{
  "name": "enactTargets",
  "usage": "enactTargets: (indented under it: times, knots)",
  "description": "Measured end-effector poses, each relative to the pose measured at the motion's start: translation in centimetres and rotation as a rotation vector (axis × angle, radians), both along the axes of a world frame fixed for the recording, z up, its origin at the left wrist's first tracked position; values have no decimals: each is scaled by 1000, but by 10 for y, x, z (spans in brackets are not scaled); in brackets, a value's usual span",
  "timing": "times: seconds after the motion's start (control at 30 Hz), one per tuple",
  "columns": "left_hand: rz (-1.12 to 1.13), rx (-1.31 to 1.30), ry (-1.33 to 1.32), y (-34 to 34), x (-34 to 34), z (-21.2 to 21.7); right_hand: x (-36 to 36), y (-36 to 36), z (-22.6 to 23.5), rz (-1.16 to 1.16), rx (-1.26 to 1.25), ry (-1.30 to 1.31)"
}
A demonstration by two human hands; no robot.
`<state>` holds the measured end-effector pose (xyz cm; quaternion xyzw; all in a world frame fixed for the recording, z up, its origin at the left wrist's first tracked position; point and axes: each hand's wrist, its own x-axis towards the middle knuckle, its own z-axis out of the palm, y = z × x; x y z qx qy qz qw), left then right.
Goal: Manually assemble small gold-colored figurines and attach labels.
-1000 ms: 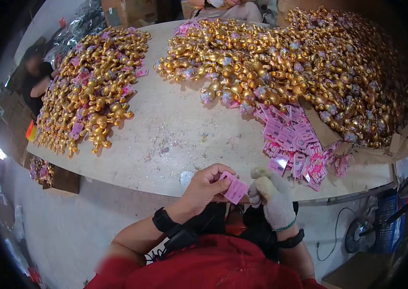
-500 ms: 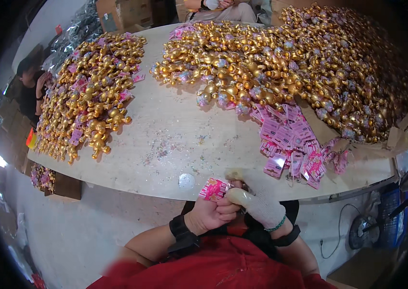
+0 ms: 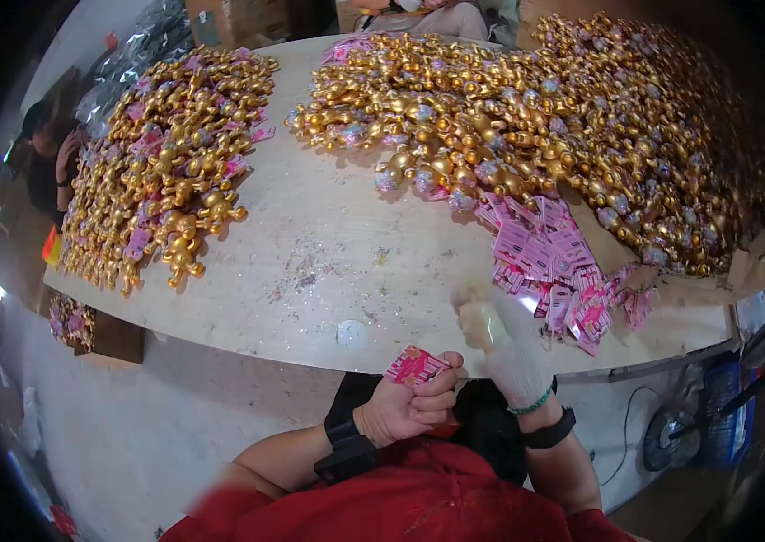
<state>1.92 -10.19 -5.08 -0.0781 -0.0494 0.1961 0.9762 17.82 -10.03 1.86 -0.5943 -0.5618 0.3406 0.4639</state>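
Note:
My left hand (image 3: 408, 406) is bare and closed around a pink printed card (image 3: 416, 365) just in front of the table edge; the card stands up out of the fist. Whether anything hangs from the card inside the fist is hidden. My right hand (image 3: 502, 348), in a whitish work glove, is over the table's front edge, apart from the left hand. Motion smears its fingers. Nearest to it is a heap of pink tags (image 3: 540, 257). Beyond lies a large heap of shiny gold figurines (image 3: 455, 117) with glittery parts.
Another heap of gold figurines (image 3: 165, 163) with pink tags covers the table's left side. Glitter specks lie on the pale tabletop (image 3: 310, 217). A torn cardboard box (image 3: 617, 248) edges the right heap. Co-workers sit at the far side and left. A fan (image 3: 671, 438) stands lower right.
My right hand has parted from the left hand and moved right and forward over the table edge. The left hand keeps the pink card, now tilted differently.

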Motion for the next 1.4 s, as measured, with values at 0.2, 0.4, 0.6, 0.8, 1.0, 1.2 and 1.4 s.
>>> enactTargets:
  times: [0.2,0.4,0.6,0.8,1.0,1.2,1.4]
  knots:
    - [-11,-13,32,-2,-1,-11,-19,-21,-8,262,28,-87]
    - [120,334,486,7,-8,4,-5,-16,11,211,-56,-179]
    - [228,398,389,13,-21,-3,7,-18,23,211,-199,-258]
    - [216,384,501,21,-26,26,16,-18,30,251,-324,-364]
    - [330,548,643,31,-32,12,13,-22,30,292,-311,-329]
    - [322,969,1127,39,-37,38,24,-28,18,276,-303,-223]
    - [444,1760,1405,43,-52,63,17,-31,6,342,-362,-207]
